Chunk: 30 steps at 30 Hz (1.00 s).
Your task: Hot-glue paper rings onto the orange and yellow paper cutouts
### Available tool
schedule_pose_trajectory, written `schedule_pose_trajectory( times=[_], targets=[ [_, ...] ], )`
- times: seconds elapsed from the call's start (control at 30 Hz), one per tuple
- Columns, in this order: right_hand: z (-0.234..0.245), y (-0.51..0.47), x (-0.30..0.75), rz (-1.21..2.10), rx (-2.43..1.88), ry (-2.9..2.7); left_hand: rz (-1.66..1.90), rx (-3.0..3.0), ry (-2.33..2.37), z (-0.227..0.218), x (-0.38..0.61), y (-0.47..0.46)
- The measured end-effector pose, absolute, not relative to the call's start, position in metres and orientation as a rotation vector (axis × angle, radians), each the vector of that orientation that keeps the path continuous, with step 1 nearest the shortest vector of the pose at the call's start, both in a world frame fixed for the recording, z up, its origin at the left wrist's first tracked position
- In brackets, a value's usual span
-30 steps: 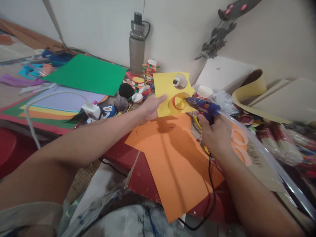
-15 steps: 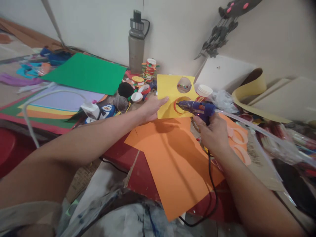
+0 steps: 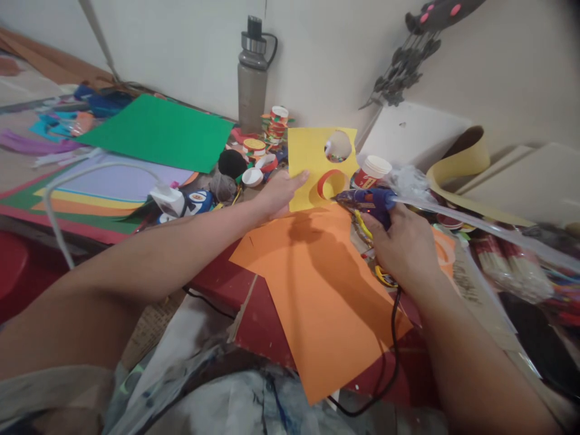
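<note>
My left hand is closed on the left edge of a yellow paper sheet, thumb in front. The sheet has a round hole near its top right. Lower on it sits a ring, red outside and yellow inside, standing out from the surface. My right hand is wrapped round a blue glue gun, with a long clear glue stick running out of its back. The nozzle is by the ring's lower right side. Below both hands lies an orange paper sheet.
A grey water bottle stands against the wall. Left are a green sheet, stacked coloured papers and a white plug with cable. A red-and-white paper cup is behind the glue gun. The gun's black cord hangs over the table edge.
The glue gun's nozzle has moved down and slightly right, from the ring's upper left to its lower right. The yellow sheet has risen and tilted slightly in my left hand.
</note>
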State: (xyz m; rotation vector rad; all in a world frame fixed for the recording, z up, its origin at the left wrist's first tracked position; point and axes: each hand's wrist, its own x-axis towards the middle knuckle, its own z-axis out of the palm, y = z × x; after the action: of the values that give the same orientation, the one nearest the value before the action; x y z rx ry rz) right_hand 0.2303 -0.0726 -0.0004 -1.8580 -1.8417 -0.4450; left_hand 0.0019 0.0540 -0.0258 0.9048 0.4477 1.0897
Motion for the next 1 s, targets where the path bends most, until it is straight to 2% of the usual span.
schedule_pose_trajectory(
  times=[0.57, 1.0],
  targets=[
    [-0.007, -0.074, 0.227, -0.498, -1.853, -1.76, 0.986, 0.806, 0.532, -0.017, 0.006, 0.04],
    [-0.004, -0.07, 0.228, -0.114, -1.736, -1.793, 1.038, 0.823, 0.518, -0.018, 0.003, 0.046]
  ],
)
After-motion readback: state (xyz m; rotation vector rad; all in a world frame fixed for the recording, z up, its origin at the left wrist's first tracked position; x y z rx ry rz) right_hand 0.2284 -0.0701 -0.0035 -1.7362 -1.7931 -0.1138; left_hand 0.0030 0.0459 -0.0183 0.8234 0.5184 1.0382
